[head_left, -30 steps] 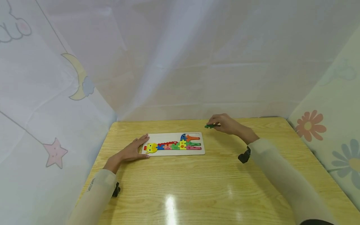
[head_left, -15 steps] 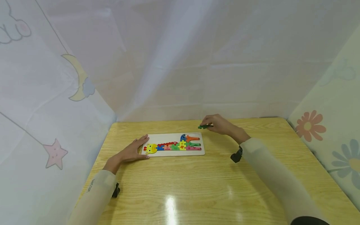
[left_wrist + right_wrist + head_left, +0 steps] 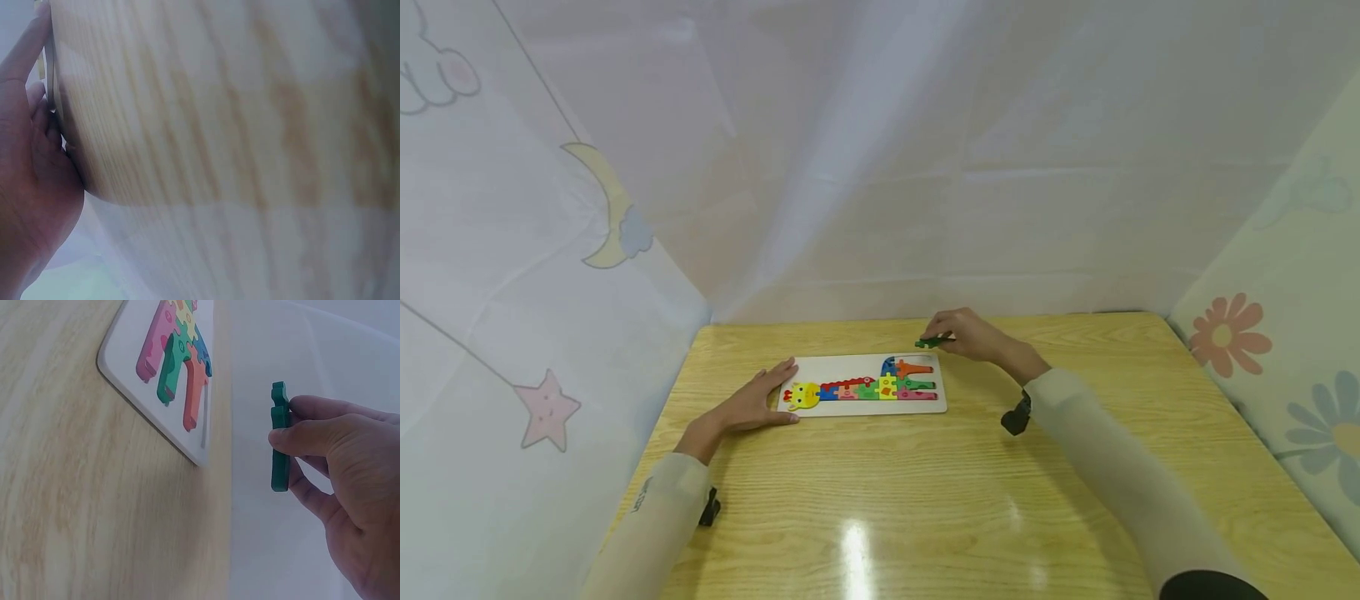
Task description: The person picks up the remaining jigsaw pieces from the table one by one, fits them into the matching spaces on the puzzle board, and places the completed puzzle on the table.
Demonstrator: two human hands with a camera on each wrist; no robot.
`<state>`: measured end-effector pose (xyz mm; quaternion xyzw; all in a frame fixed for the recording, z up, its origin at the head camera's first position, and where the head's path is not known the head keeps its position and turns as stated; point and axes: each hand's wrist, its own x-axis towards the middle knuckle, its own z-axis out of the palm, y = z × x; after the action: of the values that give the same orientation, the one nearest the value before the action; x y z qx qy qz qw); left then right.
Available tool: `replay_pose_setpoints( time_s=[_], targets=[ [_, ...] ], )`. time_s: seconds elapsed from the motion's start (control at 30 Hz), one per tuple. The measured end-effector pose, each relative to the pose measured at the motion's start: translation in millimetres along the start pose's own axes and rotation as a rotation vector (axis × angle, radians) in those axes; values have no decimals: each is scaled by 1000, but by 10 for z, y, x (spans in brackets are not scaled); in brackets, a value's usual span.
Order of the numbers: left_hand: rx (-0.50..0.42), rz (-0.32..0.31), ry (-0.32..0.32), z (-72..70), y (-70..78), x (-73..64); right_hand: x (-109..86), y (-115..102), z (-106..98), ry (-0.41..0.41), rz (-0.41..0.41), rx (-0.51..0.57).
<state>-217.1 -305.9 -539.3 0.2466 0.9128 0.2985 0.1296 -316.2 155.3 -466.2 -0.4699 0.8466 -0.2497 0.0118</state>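
Observation:
A white puzzle board (image 3: pixel 850 408) lies on the table with colourful jigsaw pieces set in it, forming a giraffe (image 3: pixel 857 390) with its yellow head at the left. My left hand (image 3: pixel 752 402) rests at the board's left end, fingers at the far corner and thumb along the near corner, spread fairly straight. In the left wrist view this hand (image 3: pixel 37 162) shows only partly. My right hand (image 3: pixel 973 335) is above the board's far right corner. Between thumb and fingers it pinches a green puzzle piece (image 3: pixel 280 465), held clear of the board.
The wood-grain table (image 3: pixel 865 492) carries the board near its far edge. A pale curtain backdrop (image 3: pixel 880 208) stands right behind the table. Printed side walls, with a moon (image 3: pixel 610 200) at left and flowers (image 3: pixel 1221 335) at right, close in both sides.
My right hand has moved left with the green puzzle piece, from beyond the board's right end to above its far right corner. My left hand and the board stay still.

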Motion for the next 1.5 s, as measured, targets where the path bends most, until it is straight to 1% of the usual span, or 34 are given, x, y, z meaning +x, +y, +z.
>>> replay_pose_setpoints(
  time_s=[0.13,0.37,0.57,0.73,0.97,1.27,1.37,1.5],
  targets=[
    [1,1,-1,0,7,-6,29,-1,57,-8,9,12],
    [0,-3,-6,5,17,-7,65,16,136,-5,-6,1],
    [8,5,0,4,1,6,98,17,185,1,-16,31],
    [8,3,1,-4,-5,11,131,9,244,-4,8,29],
    [-1,4,3,5,4,-4,169,-13,326,-14,28,-8],
    [5,5,1,-1,30,-16,213,-2,423,-12,9,5],
    [5,2,1,-1,34,-17,227,-1,451,-11,24,23],
    [3,-1,3,1,31,-18,249,4,487,-28,47,19]
  ],
)
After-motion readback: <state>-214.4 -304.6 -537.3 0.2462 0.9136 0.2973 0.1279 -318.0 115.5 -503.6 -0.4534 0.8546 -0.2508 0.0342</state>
